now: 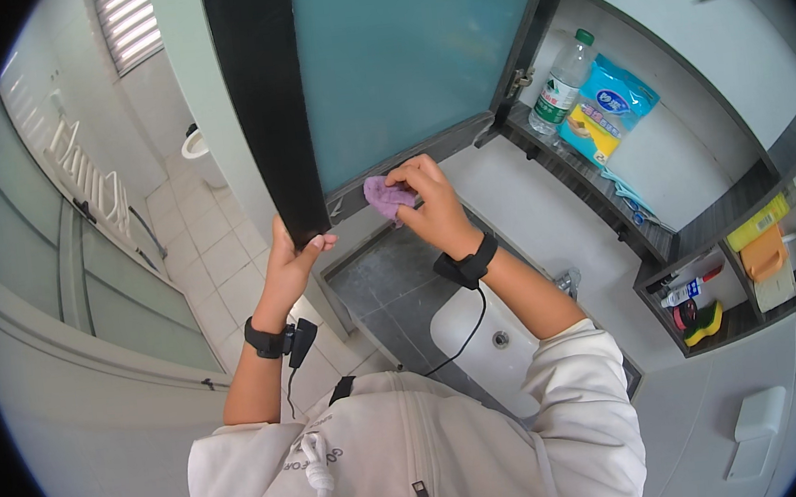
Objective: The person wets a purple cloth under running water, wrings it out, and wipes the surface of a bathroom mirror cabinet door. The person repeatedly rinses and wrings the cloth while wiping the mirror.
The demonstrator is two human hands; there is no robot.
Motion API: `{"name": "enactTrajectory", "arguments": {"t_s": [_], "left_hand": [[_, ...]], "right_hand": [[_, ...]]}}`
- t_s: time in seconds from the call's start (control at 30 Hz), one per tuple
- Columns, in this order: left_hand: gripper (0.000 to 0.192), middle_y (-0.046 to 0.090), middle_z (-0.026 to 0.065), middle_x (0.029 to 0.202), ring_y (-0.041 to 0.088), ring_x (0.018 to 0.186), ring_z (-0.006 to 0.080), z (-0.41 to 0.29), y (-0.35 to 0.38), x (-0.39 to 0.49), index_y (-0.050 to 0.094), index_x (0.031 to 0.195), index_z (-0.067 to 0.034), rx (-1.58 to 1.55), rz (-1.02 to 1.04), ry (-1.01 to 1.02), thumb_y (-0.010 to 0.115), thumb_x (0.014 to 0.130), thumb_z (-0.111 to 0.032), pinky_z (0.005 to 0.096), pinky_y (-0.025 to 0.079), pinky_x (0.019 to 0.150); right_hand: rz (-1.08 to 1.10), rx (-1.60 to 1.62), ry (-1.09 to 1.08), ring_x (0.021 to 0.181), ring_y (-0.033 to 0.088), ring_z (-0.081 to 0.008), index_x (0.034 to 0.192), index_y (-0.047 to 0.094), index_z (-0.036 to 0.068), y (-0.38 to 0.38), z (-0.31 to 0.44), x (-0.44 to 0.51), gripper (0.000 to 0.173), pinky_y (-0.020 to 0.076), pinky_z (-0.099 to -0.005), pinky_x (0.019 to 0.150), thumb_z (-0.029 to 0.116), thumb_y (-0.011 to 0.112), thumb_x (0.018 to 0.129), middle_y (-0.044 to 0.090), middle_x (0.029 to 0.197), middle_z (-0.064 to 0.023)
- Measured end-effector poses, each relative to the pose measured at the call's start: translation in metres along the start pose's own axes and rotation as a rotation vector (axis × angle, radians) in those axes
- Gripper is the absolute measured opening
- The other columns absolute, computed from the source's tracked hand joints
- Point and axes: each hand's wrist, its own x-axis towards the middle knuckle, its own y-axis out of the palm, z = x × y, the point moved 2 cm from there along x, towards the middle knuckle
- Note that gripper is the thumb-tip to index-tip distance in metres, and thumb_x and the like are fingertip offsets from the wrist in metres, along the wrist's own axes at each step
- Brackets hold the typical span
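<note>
An open cabinet door with a frosted teal glass panel (416,60) and a dark frame stands before me. My left hand (295,258) grips the door's lower outer corner, thumb and fingers around the dark frame. In my right hand (428,191) is a crumpled purple cloth (389,197), pinched between thumb and fingers beside the bottom rail of the door. The door's hinge (520,81) joins it to an open wall cabinet (553,140).
The cabinet holds a plastic bottle (562,85), a blue-and-yellow packet (607,110) and scissors (637,211). Lower shelves hold a sponge (704,324) and a toothpaste tube (682,292). Below are a white washbasin (480,319) and a tap (568,281). A towel rack (86,181) hangs left.
</note>
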Motion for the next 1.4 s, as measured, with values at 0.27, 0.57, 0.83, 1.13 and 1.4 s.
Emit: {"name": "enactTrajectory", "arguments": {"t_s": [0.27, 0.57, 0.83, 1.13, 1.4], "left_hand": [[0.047, 0.053, 0.0103, 0.111, 0.062, 0.096, 0.0184, 0.002, -0.001, 0.001, 0.028, 0.134, -0.004, 0.009, 0.001, 0.001, 0.047, 0.093, 0.007, 0.0321, 0.052, 0.084], [0.041, 0.053, 0.0106, 0.111, 0.063, 0.097, 0.0187, 0.0, 0.001, 0.001, 0.03, 0.129, -0.003, 0.022, -0.013, 0.01, 0.047, 0.093, 0.007, 0.0319, 0.052, 0.085], [0.035, 0.053, 0.01, 0.109, 0.063, 0.096, 0.0179, -0.003, 0.002, 0.001, 0.033, 0.123, -0.003, 0.024, -0.032, 0.008, 0.047, 0.093, 0.008, 0.0311, 0.052, 0.084], [0.032, 0.052, 0.0087, 0.107, 0.062, 0.095, 0.0168, -0.003, 0.001, 0.0, 0.035, 0.12, -0.004, 0.021, -0.036, -0.008, 0.048, 0.093, 0.006, 0.0309, 0.052, 0.083], [0.035, 0.052, 0.0091, 0.111, 0.062, 0.095, 0.0167, -0.007, 0.002, 0.0, 0.035, 0.123, -0.003, 0.019, -0.029, -0.005, 0.049, 0.092, 0.005, 0.0302, 0.051, 0.082]], "right_hand": [[0.018, -0.087, -0.146, 0.09, 0.055, -0.0248, 0.093, 0.067, 0.008, -0.002, 0.014, 0.01, 0.031, 0.0478, -0.0352, 0.078, -0.006, 0.06, 0.067, 0.057, 0.092, -0.0055], [0.047, -0.104, -0.19, 0.085, 0.057, -0.0229, 0.09, 0.07, 0.011, 0.014, 0.019, 0.007, 0.032, 0.0493, -0.0344, 0.072, -0.006, 0.064, 0.063, 0.059, 0.087, -0.0021], [0.074, -0.164, -0.226, 0.084, 0.056, -0.0225, 0.089, 0.07, 0.013, 0.022, 0.02, 0.004, 0.032, 0.0494, -0.0339, 0.07, -0.004, 0.065, 0.063, 0.059, 0.087, -0.0012], [0.069, -0.138, -0.222, 0.083, 0.057, -0.024, 0.089, 0.07, 0.008, 0.02, 0.027, 0.007, 0.033, 0.0484, -0.0344, 0.07, -0.007, 0.061, 0.062, 0.059, 0.086, -0.0044], [0.027, -0.128, -0.255, 0.081, 0.057, -0.024, 0.089, 0.07, 0.008, 0.018, 0.039, 0.017, 0.031, 0.0483, -0.0339, 0.07, -0.005, 0.061, 0.063, 0.059, 0.085, -0.0054]]}}
